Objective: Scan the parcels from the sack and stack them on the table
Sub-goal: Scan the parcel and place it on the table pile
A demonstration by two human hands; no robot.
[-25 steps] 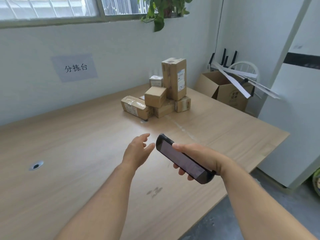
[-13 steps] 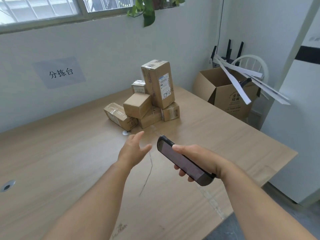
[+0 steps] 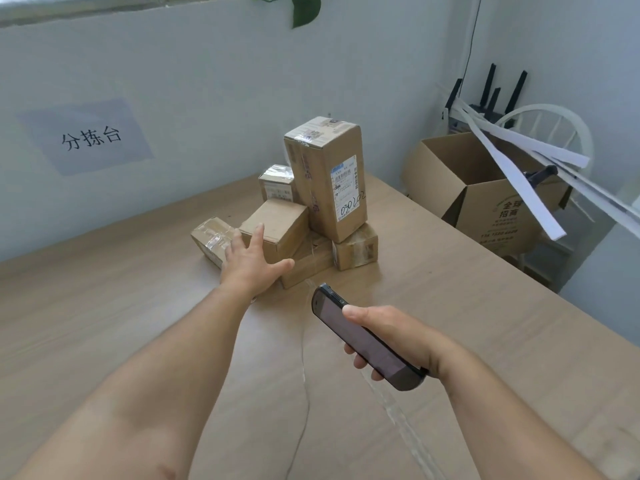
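Note:
Several brown cardboard parcels are piled on the wooden table (image 3: 450, 306) near the back wall. A tall parcel (image 3: 327, 178) with a white label stands upright on two lower ones. A small square parcel (image 3: 277, 225) lies in front of it, and a taped flat parcel (image 3: 211, 239) lies to the left. My left hand (image 3: 251, 263) reaches out with spread fingers, just in front of the square and flat parcels; whether it touches them I cannot tell. My right hand (image 3: 391, 337) grips a black handheld scanner (image 3: 363, 341), screen up, over the table.
An open cardboard box (image 3: 485, 202) with long white strips sticking out stands off the table's right edge, beside a white chair (image 3: 554, 126). A paper sign (image 3: 86, 136) is on the wall. The table's right edge drops to the floor.
The view has come closer to the parcel pile. My left hand has stretched forward from mid-table up to the front parcels. My right hand keeps holding the scanner.

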